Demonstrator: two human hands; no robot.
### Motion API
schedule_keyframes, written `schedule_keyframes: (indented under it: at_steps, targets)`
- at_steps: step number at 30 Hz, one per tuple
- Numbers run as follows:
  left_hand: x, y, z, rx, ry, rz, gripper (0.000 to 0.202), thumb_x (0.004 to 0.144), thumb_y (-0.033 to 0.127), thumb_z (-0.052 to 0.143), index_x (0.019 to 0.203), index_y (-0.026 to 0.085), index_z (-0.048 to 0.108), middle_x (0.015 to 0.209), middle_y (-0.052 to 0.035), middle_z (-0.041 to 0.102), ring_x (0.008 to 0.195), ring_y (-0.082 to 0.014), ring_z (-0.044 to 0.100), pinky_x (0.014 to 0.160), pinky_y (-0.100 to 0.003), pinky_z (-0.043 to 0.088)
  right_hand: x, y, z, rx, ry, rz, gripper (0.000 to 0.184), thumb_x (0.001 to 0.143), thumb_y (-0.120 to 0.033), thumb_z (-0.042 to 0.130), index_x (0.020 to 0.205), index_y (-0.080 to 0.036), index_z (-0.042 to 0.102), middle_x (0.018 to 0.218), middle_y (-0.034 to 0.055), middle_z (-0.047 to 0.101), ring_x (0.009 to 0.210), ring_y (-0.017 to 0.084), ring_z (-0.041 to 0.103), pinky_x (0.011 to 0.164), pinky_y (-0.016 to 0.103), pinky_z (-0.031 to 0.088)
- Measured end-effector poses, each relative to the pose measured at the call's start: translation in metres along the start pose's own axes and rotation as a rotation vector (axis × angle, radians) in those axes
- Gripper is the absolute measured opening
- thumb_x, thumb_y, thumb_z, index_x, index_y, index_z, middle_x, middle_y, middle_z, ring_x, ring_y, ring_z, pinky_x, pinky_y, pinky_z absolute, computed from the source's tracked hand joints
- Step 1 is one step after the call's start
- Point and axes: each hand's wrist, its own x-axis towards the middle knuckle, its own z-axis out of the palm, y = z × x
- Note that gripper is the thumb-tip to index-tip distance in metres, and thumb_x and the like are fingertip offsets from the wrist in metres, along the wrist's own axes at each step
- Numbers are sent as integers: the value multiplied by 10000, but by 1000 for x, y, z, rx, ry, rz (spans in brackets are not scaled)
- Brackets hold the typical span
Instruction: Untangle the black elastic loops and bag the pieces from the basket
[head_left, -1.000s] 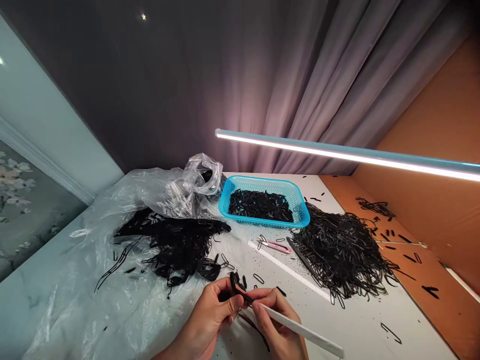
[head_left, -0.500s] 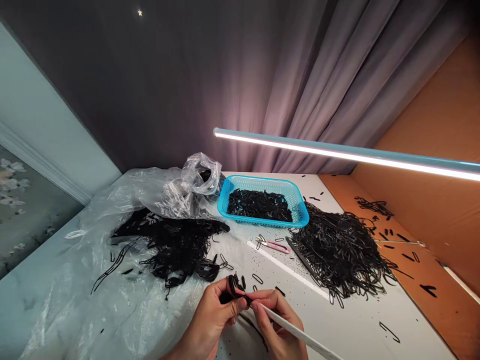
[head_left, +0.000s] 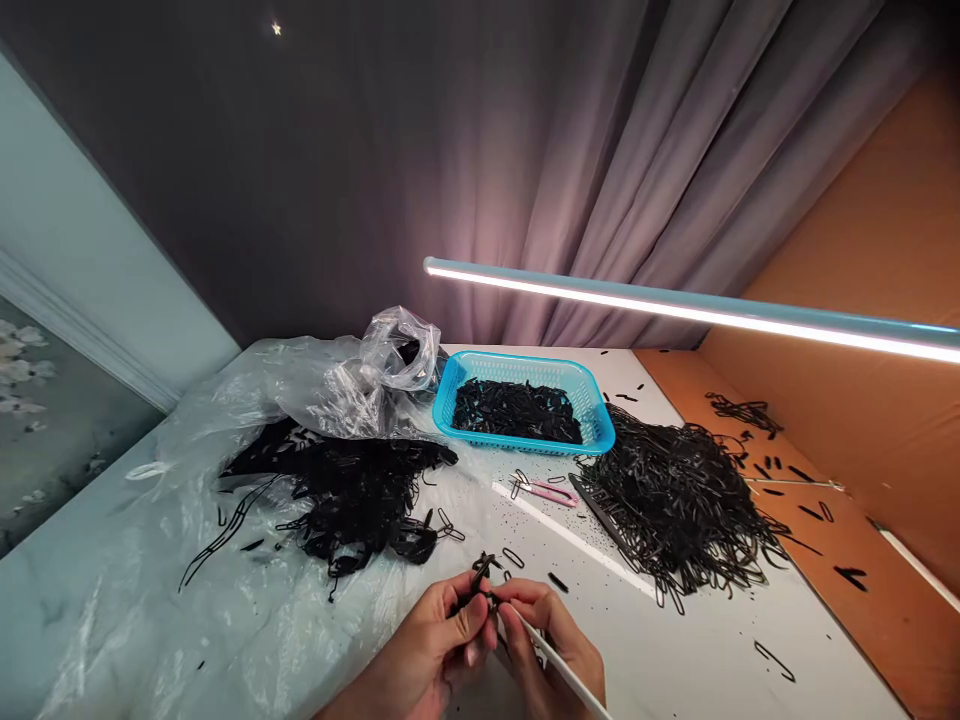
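Observation:
My left hand point(head_left: 431, 650) and my right hand point(head_left: 551, 645) meet at the near edge of the table, fingers pinched together on a small black rubber piece point(head_left: 480, 578) that sticks up between them. My right hand also grips a thin white stick point(head_left: 566, 682) that runs down to the right. A few loose black loops point(head_left: 516, 557) lie on the white table point(head_left: 675, 650) just beyond my fingers.
A tangled black pile point(head_left: 352, 490) lies on clear plastic sheeting point(head_left: 187, 600) at left. A blue basket point(head_left: 598, 435) of black pieces stands behind, with a bigger black pile point(head_left: 675, 495) to its right. A pink tool point(head_left: 555, 492) lies between. A lit lamp bar point(head_left: 675, 305) hangs overhead.
Both hands have drawn slightly nearer to me and closed tighter together. The black piece now stands more upright between the fingertips. The view has shifted a little.

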Motion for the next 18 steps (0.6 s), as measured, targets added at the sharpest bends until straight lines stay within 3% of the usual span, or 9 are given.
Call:
schedule_keyframes:
  at_steps: [4, 11, 15, 18]
  targets:
    - [0, 7, 1, 20, -24, 22, 373, 715, 447, 821, 820, 130, 654, 710, 2, 530, 591, -73, 372, 571, -206, 280, 0, -1, -2, 14, -18, -15, 270, 854, -485, 645, 856, -232, 738, 770, 31, 743, 608, 160, 675, 594, 205, 513]
    - [2, 10, -3, 206, -61, 174, 359, 730, 403, 817, 863, 126, 631, 749, 18, 505, 642, -91, 351, 601, -223, 265, 3, -12, -7, 119, -17, 59, 242, 848, -460, 665, 857, -226, 722, 813, 35, 737, 676, 166, 679, 637, 204, 506]
    - [2, 9, 0, 223, -6, 175, 307, 810, 402, 743, 841, 155, 564, 746, 17, 548, 624, -92, 345, 612, -227, 261, 9, -12, -12, 232, -85, 87, 275, 879, -449, 632, 762, -206, 681, 855, 63, 715, 778, 193, 668, 692, 232, 525]
    - [0, 10, 2, 269, 63, 200, 330, 822, 426, 721, 784, 169, 518, 707, 13, 574, 609, -98, 335, 608, -231, 258, 11, -11, -12, 224, -45, 89, 288, 878, -444, 637, 727, -201, 668, 866, 67, 706, 818, 199, 657, 699, 229, 511]
